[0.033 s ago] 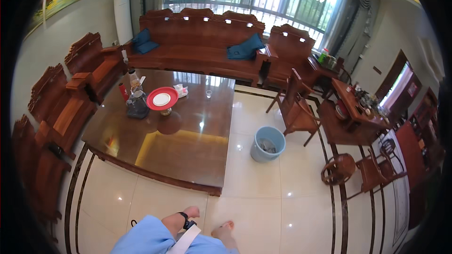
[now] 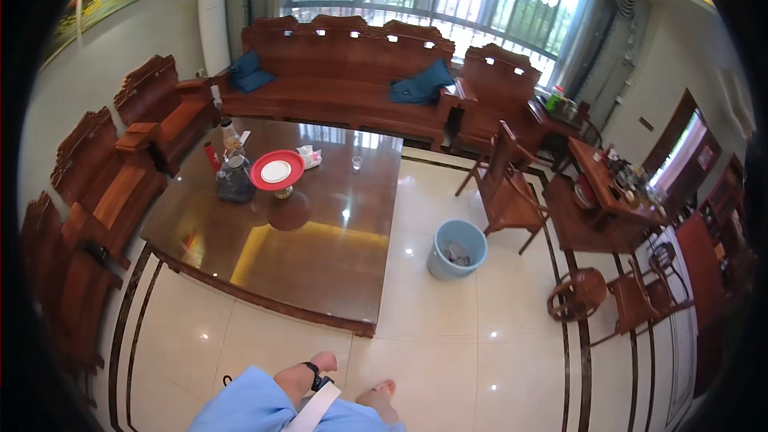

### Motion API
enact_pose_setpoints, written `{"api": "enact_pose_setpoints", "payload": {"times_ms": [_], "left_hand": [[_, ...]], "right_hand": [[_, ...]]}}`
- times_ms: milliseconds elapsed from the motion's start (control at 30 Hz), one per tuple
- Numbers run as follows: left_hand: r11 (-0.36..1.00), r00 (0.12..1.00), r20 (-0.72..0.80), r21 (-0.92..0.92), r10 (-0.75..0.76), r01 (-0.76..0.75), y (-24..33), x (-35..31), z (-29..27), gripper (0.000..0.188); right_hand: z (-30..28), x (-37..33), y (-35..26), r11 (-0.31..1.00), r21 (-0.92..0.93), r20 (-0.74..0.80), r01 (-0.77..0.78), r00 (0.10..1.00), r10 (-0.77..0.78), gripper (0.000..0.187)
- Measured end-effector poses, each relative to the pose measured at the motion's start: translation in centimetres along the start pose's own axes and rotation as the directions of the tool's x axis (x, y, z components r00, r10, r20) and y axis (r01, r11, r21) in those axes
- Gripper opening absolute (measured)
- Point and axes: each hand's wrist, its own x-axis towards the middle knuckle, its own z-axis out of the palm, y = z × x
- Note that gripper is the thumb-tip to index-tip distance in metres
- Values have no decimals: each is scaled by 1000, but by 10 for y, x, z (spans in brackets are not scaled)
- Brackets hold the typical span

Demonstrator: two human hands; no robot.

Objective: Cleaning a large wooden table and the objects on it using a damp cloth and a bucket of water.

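Observation:
My left hand [image 2: 322, 365] shows at the lower edge, a black band on its wrist, fingers curled in with nothing visible in them. My right hand [image 2: 378, 394] hangs beside it, fingers loosely apart and empty. Both come out of light blue sleeves, with a white strap [image 2: 314, 408] running between them. They hover over the glossy tiled floor [image 2: 448, 344], just short of the near edge of a large dark wooden coffee table [image 2: 320, 272]. Neither hand touches anything.
On the table's far left stand a red plate on a stand [image 2: 276, 170], a teapot [image 2: 235, 180], a red can and a small glass [image 2: 357, 163]. A blue waste bucket [image 2: 457, 249] sits right of the table. Carved wooden sofas, chairs and a side table ring the room.

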Motion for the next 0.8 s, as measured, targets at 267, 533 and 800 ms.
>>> {"api": "enact_pose_setpoints", "payload": {"times_ms": [267, 533, 800], "left_hand": [[908, 966, -189, -410, -175, 84, 97, 65, -30, 26], [911, 933, -158, -317, -325, 264, 123, 180, -48, 22], [961, 909, -368, -256, -194, 102, 254, 363, -108, 32]], "right_hand": [[-75, 173, -236, 966, -143, 9, 218, 976, -219, 43], [31, 279, -400, 945, -141, 309, 294, 920, -240, 28], [-10, 302, -556, 863, -407, 301, 299, 936, -182, 29]]}}
